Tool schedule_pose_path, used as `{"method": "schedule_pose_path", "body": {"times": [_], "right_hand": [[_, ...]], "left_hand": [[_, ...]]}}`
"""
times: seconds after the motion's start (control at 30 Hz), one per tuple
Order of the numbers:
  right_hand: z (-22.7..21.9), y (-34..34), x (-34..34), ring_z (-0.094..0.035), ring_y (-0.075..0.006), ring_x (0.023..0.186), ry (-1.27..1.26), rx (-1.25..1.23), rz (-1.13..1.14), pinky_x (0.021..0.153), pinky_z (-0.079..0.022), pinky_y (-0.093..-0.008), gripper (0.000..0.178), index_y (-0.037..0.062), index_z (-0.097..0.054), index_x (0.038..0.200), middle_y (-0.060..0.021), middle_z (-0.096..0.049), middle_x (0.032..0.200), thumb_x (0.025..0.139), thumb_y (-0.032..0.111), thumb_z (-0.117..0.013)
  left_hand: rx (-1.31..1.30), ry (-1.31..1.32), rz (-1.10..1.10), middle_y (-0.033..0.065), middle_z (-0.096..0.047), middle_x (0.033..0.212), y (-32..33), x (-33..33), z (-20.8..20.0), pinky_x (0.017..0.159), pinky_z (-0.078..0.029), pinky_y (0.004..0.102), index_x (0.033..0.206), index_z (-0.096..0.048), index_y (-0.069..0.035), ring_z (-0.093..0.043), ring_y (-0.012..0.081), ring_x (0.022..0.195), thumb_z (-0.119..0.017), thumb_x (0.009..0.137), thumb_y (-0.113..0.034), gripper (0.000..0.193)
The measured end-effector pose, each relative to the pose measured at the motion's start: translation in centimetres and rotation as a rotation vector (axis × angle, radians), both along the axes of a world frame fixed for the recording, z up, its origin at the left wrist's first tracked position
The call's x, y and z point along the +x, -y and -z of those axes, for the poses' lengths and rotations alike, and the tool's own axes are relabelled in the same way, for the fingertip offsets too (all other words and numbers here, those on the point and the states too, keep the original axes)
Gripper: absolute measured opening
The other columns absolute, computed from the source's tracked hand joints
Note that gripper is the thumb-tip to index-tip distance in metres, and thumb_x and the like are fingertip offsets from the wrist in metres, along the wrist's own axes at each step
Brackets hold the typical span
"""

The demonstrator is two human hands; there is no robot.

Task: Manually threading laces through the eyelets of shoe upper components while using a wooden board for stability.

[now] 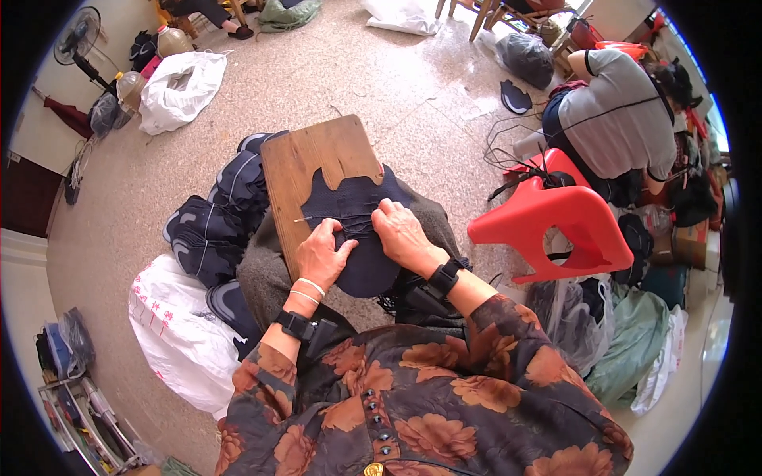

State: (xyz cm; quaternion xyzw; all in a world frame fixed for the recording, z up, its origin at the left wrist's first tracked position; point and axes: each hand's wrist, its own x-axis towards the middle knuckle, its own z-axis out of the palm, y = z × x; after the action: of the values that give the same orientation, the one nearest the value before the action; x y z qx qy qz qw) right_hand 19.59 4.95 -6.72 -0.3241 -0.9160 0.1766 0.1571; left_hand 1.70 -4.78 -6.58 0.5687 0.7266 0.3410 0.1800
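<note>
A flat, dark navy shoe upper (367, 274) lies over a wooden board (317, 147) on my lap. Dark laces (359, 225) cross its middle between my hands. My left hand (321, 255) is closed at the left edge of the upper, thumb and fingertips pressed on it by the laces. Opposite, my right hand (406, 236) has its fingers bent and pinched together on the upper's right edge; whether a lace is between them is hidden. A thin pale tip (309, 218) sticks out above my left fingers.
Bundles of dark shoe uppers (210, 230) and a white sack (178, 333) lie to my left. A red plastic stool (583, 230) is at my right, with black cords on it. Beyond it another person (615, 111) bends over. Plastic bags (635, 337) sit at lower right.
</note>
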Motion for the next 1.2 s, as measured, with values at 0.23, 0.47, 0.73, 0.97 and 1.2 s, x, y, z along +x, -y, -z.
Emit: {"method": "schedule_pose_path", "body": {"times": [0.23, 0.47, 0.73, 0.97, 1.2], "right_hand": [[0.3, -0.1, 0.8, -0.054, -0.032, 0.103, -0.242, -0.387, -0.003, 0.091, -0.042, -0.0441, 0.009, 0.0072, -0.063, 0.088, -0.0098, -0.059, 0.107, 0.087, 0.015, -0.066], [0.7, 1.3, 1.4, -0.061, -0.0321, 0.102, -0.48, -0.289, 0.065, 0.092, -0.049, -0.0404, 0.01, 0.0021, -0.066, 0.095, -0.0119, -0.064, 0.109, 0.089, -0.001, -0.059], [-1.5, 2.1, 1.3, -0.062, -0.0324, 0.099, -0.5, -0.28, 0.138, 0.088, -0.051, -0.0404, 0.014, 0.0011, -0.063, 0.094, -0.0131, -0.061, 0.102, 0.082, -0.006, -0.062], [-0.8, 3.6, -2.6, -0.055, -0.0294, 0.094, -0.207, 0.131, -0.004, 0.082, -0.044, -0.0408, 0.011, 0.0073, -0.065, 0.088, -0.0094, -0.057, 0.093, 0.078, 0.011, -0.07], [-0.8, 2.4, -1.4, -0.054, -0.0294, 0.093, -0.161, 0.04, -0.18, 0.081, -0.043, -0.0419, 0.006, 0.0095, -0.063, 0.084, -0.0091, -0.056, 0.088, 0.079, 0.011, -0.066]], "left_hand": [[0.0, -0.035, -0.018, 0.0053, -0.055, 0.068, 0.0, -0.1, 0.4, 0.06, -0.048, 0.0382, 0.101, -0.06, -0.008, -0.057, 0.0232, 0.061, -0.085, 0.075, -0.025, 0.04], [-0.104, -0.016, -0.017, 0.0065, -0.06, 0.073, 0.2, 0.2, -0.5, 0.063, -0.05, 0.0393, 0.104, -0.059, -0.009, -0.062, 0.0257, 0.066, -0.085, 0.076, -0.026, 0.042], [-0.062, 0.124, 0.11, 0.002, -0.048, 0.065, 0.6, -1.8, -0.3, 0.06, -0.045, 0.0345, 0.103, -0.061, -0.007, -0.052, 0.0188, 0.059, -0.082, 0.077, -0.016, 0.035], [-0.11, 0.12, 0.139, 0.0034, -0.05, 0.065, 0.3, -1.8, -0.5, 0.06, -0.046, 0.0348, 0.104, -0.062, -0.007, -0.054, 0.0197, 0.061, -0.081, 0.077, -0.014, 0.033], [-0.17, 0.07, 0.108, 0.007, -0.056, 0.067, -0.3, -1.8, -0.1, 0.064, -0.049, 0.0404, 0.104, -0.06, -0.008, -0.062, 0.0274, 0.067, -0.08, 0.079, -0.017, 0.033]]}}
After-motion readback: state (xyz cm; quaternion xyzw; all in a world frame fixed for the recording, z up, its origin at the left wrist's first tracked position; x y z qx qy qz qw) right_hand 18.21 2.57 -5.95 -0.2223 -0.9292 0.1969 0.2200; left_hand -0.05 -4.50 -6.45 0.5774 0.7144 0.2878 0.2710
